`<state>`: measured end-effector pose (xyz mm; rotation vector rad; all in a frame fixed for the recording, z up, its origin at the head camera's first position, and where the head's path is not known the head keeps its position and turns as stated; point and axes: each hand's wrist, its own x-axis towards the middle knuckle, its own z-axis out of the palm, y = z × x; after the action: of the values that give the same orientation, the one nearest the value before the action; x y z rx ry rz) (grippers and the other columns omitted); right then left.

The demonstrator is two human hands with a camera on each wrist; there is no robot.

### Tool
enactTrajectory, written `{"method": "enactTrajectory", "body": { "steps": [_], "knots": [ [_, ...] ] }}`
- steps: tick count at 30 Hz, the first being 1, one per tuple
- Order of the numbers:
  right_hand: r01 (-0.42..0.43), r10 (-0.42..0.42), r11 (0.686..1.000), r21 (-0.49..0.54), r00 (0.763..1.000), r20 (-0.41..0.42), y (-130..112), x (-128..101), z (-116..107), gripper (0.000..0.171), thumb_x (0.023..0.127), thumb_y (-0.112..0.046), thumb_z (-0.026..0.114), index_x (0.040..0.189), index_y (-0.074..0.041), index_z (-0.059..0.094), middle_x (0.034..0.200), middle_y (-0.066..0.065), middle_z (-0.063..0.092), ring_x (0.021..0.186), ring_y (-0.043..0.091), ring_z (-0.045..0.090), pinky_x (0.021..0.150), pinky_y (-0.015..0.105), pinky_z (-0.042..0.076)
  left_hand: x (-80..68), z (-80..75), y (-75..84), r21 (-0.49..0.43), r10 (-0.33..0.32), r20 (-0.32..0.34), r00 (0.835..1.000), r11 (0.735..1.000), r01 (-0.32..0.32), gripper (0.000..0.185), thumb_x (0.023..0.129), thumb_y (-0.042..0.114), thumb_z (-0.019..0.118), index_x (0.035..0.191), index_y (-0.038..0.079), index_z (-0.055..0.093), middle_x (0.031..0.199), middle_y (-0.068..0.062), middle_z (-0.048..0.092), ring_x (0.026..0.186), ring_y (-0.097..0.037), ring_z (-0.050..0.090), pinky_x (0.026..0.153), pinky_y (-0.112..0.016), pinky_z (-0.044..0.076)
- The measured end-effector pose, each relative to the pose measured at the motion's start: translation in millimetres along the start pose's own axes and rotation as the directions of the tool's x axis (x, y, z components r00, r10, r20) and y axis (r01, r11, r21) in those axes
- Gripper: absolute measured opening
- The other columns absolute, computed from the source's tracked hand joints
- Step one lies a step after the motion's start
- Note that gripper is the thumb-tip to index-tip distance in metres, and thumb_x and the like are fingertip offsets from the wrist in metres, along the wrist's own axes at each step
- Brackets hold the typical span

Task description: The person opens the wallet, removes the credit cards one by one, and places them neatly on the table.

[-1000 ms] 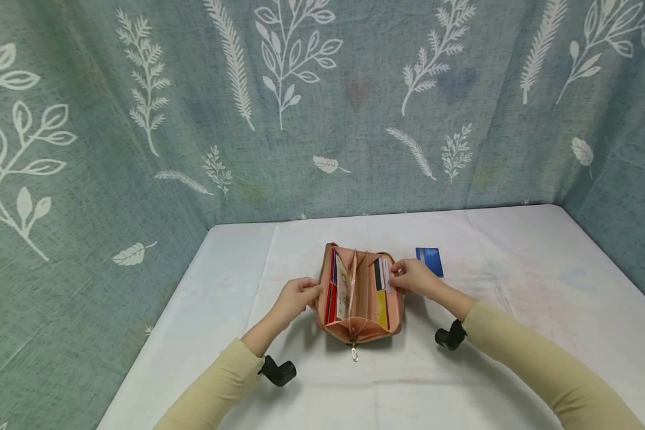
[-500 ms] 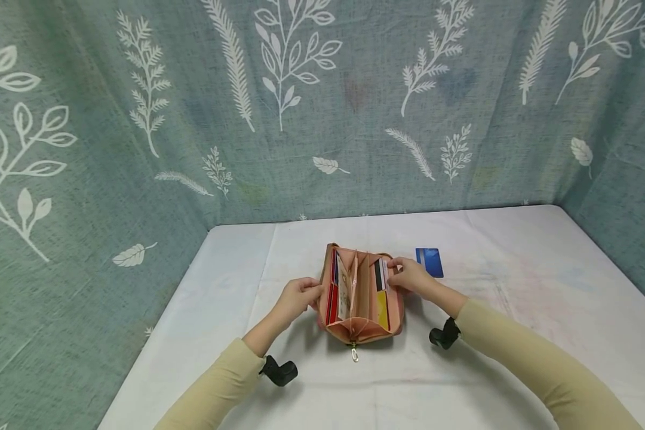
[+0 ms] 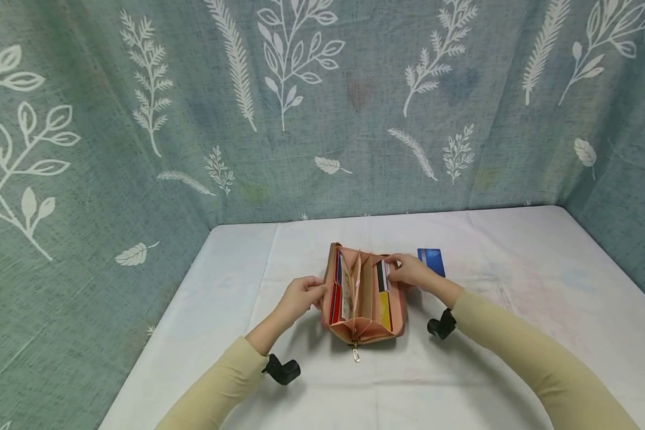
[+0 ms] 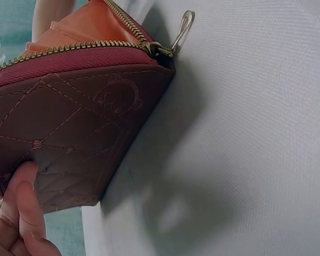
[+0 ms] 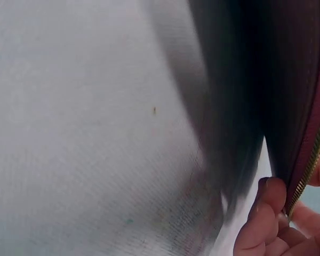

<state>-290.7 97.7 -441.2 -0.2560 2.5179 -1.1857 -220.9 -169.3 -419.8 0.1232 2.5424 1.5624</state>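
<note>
A zip-around wallet [image 3: 366, 298] stands unzipped on the table, its pink compartments fanned upward. My left hand [image 3: 299, 298] grips its left side; in the left wrist view the thumb and fingers of that hand [image 4: 24, 213] hold the brown quilted cover [image 4: 80, 112]. At the upper right edge, my right hand [image 3: 412, 272] holds the wallet, its fingertips by a white card [image 3: 386, 276]. In the right wrist view, fingers [image 5: 266, 213] lie outside the cover beside the zip [image 5: 309, 165]. Red cards [image 3: 335, 301] fill the left slots, a yellow card [image 3: 384, 307] the lower right.
A blue card [image 3: 432, 261] lies flat on the white table [image 3: 516, 286], just behind my right hand. Green leaf-patterned cloth [image 3: 355, 131] hangs around the table's back and sides. A metal zip pull [image 3: 356, 355] hangs at the wallet's near end.
My right hand has shifted slightly up and left, its fingertips further over the wallet's right edge. The left hand keeps its grip, and the wallet stays in place.
</note>
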Motion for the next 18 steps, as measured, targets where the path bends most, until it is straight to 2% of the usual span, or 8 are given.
{"method": "enactTrajectory", "body": {
  "steps": [7, 15, 18],
  "knots": [
    [0.004, -0.004, 0.999, -0.033, 1.0, 0.004, -3, 0, -1, 0.044, 0.084, -0.016, 0.059, 0.124, -0.001, 0.049, 0.114, 0.019, 0.053, 0.069, 0.018, 0.053, 0.051, 0.03, 0.046, -0.3, -0.9, -1.2, 0.004, -0.001, -0.006, 1.0, 1.0, 0.001, 0.019, 0.088, 0.014, 0.055, 0.095, -0.001, 0.065, 0.059, 0.003, 0.061, 0.052, -0.008, 0.054, 0.049, -0.022, 0.035],
    [0.04, -0.042, 0.998, -0.05, 0.998, -0.042, 0, -8, 2, 0.019, 0.086, -0.014, 0.056, 0.099, 0.0, 0.055, 0.079, 0.009, 0.056, 0.058, 0.015, 0.049, 0.048, 0.025, 0.042, -0.4, -0.7, -1.2, 0.008, 0.001, -0.005, 1.0, 1.0, -0.001, 0.02, 0.088, 0.015, 0.055, 0.096, 0.0, 0.065, 0.061, 0.001, 0.062, 0.053, -0.008, 0.055, 0.049, -0.023, 0.036],
    [0.054, -0.06, 0.995, -0.085, 0.996, -0.068, 1, -11, 2, 0.014, 0.087, -0.015, 0.056, 0.092, -0.001, 0.055, 0.072, 0.006, 0.055, 0.054, 0.013, 0.049, 0.048, 0.024, 0.041, -0.5, -0.8, -1.4, 0.007, -0.001, -0.009, 1.0, 1.0, 0.001, 0.02, 0.088, 0.015, 0.055, 0.096, 0.0, 0.065, 0.061, 0.001, 0.062, 0.052, -0.008, 0.055, 0.049, -0.023, 0.036]
  ]
}}
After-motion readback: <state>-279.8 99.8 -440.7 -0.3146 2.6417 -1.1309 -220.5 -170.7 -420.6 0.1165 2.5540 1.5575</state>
